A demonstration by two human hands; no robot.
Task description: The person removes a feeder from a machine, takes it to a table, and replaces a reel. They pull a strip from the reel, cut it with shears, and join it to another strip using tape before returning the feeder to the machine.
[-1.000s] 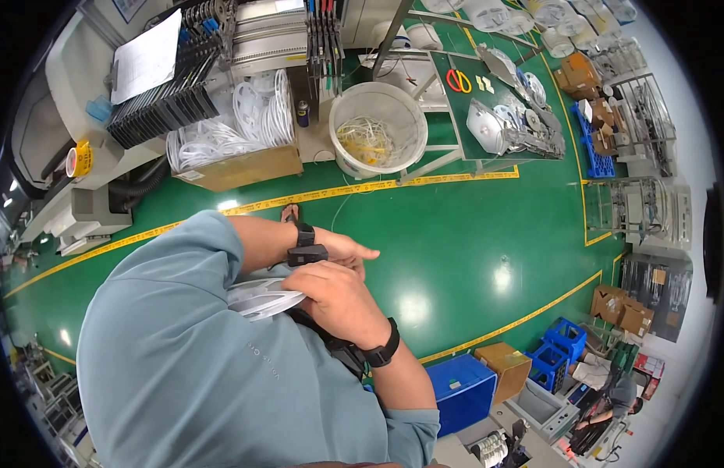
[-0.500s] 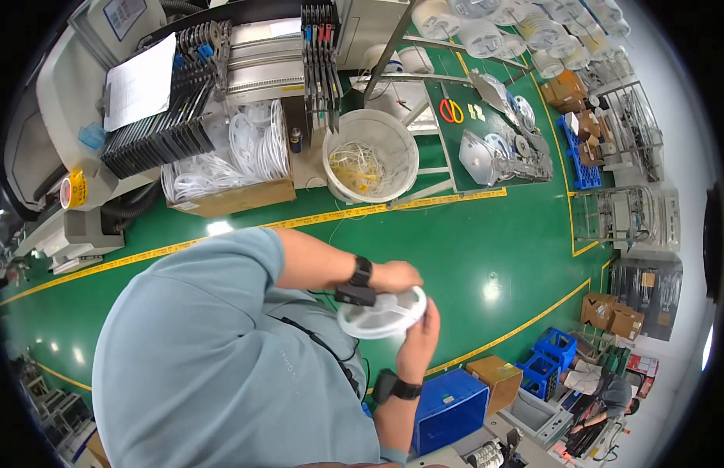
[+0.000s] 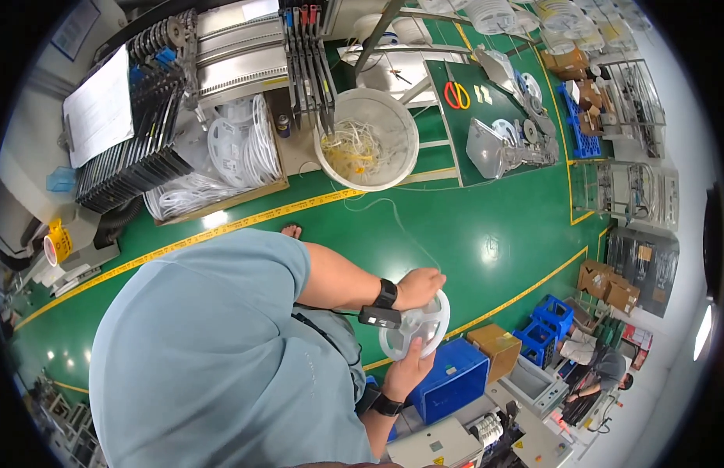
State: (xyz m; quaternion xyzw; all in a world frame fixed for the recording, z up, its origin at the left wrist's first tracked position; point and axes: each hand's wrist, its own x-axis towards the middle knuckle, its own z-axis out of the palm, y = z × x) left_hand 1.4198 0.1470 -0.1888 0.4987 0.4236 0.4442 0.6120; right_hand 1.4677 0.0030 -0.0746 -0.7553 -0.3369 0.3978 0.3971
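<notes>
Both hands close on the white reel (image 3: 415,326): left hand (image 3: 419,285) gripping its upper rim, right hand (image 3: 407,368) cupping beneath for support, below the white bucket (image 3: 367,138).

Boxes, one sheet, one label roll – no screens in sight.
White paper sheet (image 3: 99,109) on the black rack upper left; yellow label roll (image 3: 56,242) at the left edge; brown cardboard boxes (image 3: 609,285) far right; one brown box (image 3: 498,347) beside the blue bin (image 3: 448,378).

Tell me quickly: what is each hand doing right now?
Left hand: closed on the top rim of the white reel.
Right hand: gripping the same reel from below.
</notes>
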